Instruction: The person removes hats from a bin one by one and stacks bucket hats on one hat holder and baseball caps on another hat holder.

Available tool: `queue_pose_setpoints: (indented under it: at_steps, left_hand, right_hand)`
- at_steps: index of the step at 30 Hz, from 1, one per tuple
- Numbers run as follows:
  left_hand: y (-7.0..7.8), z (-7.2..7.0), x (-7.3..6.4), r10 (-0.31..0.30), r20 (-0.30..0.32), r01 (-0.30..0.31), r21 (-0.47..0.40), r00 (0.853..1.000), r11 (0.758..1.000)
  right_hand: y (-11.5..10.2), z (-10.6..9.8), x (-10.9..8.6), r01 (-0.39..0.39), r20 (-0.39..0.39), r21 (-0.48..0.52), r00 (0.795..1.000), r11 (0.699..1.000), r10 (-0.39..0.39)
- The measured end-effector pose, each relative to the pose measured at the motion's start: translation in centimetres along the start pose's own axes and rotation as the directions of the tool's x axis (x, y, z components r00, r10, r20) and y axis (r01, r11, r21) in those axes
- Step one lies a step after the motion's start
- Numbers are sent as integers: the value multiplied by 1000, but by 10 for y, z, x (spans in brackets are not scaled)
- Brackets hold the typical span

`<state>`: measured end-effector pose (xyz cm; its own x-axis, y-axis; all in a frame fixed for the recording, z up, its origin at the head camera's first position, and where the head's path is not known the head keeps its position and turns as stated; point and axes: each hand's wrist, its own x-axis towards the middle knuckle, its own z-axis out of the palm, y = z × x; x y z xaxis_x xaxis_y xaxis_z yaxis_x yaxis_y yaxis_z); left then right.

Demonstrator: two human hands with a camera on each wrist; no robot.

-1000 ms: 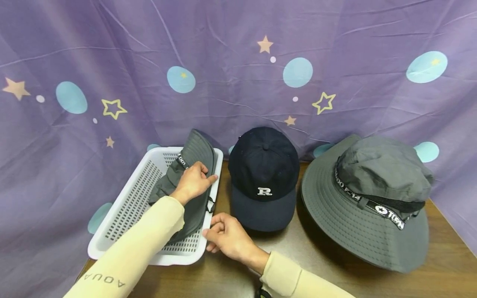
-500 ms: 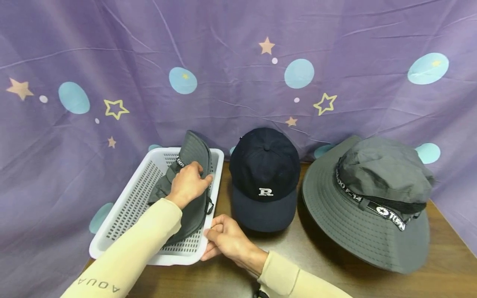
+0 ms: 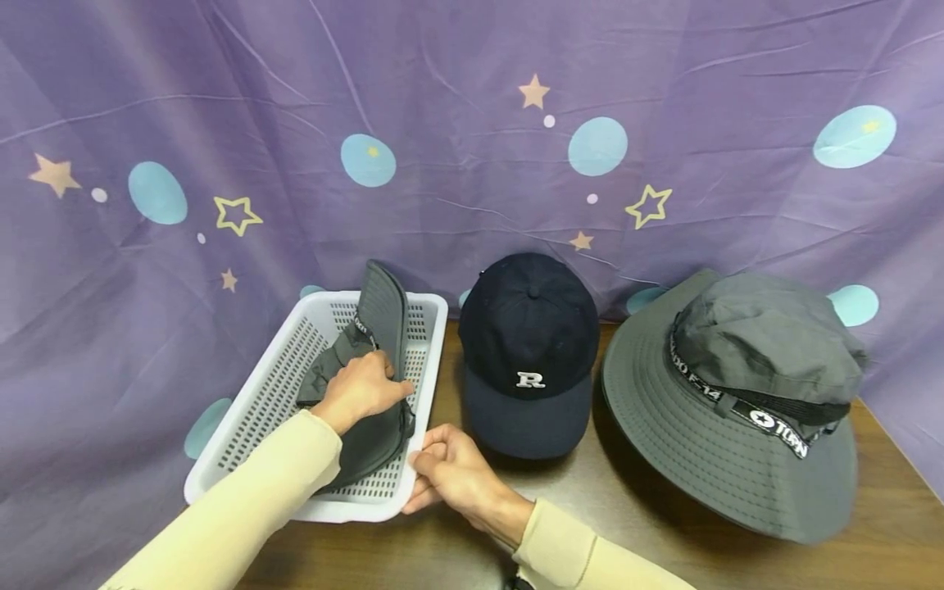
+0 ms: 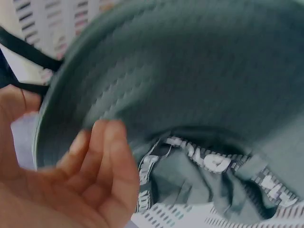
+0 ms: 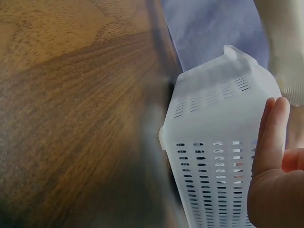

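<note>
A grey wide-brimmed bucket hat (image 3: 385, 307) stands on edge inside the white plastic basket (image 3: 361, 515). My left hand (image 3: 360, 392) pinches its brim, thumb on the right side and fingers on the left. In the left wrist view, those fingers curl against the stitched brim of the hat (image 4: 190, 71), and a black cord hangs near the thumb. My right hand (image 3: 460, 475) holds the basket's near right corner, its thumb at the rim. In the right wrist view, extended fingers of the right hand (image 5: 268, 185) lie along the basket's perforated outer wall (image 5: 213, 166).
A navy baseball cap (image 3: 527, 344) with a white R sits right of the basket on the wooden table (image 3: 575, 508). Farther right lies a larger grey bucket hat (image 3: 774, 352) with a lettered band. Behind everything hangs a purple curtain (image 3: 472, 123).
My left hand has moved down and left along the brim, and the hat in the basket has shifted left, off the right rim. My right hand has closed more firmly onto the basket corner.
</note>
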<state>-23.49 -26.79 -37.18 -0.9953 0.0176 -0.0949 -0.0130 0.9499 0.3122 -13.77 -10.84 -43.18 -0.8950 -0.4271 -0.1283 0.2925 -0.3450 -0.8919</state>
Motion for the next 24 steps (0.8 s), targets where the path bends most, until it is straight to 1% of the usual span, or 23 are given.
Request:
queue_pose_setpoints:
  at_steps: [2,5,9,13,14,16,18,19,20,21,22,24]
  left_hand:
    - [-2,0,-4,20,-28,-21,-22,999,1000]
    - [-3,-4,-8,62,-94,-67,-50,994,996]
    - [-1,-16,-11,97,-149,-111,-83,984,990]
    - [2,-30,-15,97,-197,-124,-127,976,984]
    - [2,-33,-16,95,-202,-126,-146,975,981]
    - [2,-38,-18,83,-195,-122,-198,977,973]
    - [3,-43,-21,71,-176,-114,-251,982,961]
    - [4,-45,-22,66,-165,-111,-274,984,955]
    - [5,-47,-24,63,-154,-107,-297,986,949]
    - [7,-49,-25,61,-147,-105,-316,987,943]
    - [9,-50,-26,59,-140,-103,-330,988,938]
    - [12,-52,-28,58,-131,-101,-346,990,933]
  right_hand:
    - [0,0,0,1,3,-5,1000,1000,-1]
    - [-1,-1,0,-1,7,-14,1000,1000,1]
    - [-2,-2,1,-9,15,-24,1000,1000,10]
    - [-4,-3,2,-18,24,-36,1000,999,19]
    - [-5,-3,2,-23,23,-43,999,999,24]
    - [-7,-4,3,-26,20,-75,999,997,28]
    - [-11,-5,4,-10,-4,-158,1000,987,10]
    - [-13,-6,4,12,-23,-231,1000,973,-18]
    - [-15,-7,5,42,-44,-326,997,944,-59]
    - [-18,-7,6,79,-62,-423,991,903,-115]
    - [-21,-7,7,112,-75,-513,982,851,-174]
    - [-28,-7,9,164,-82,-655,955,738,-286]
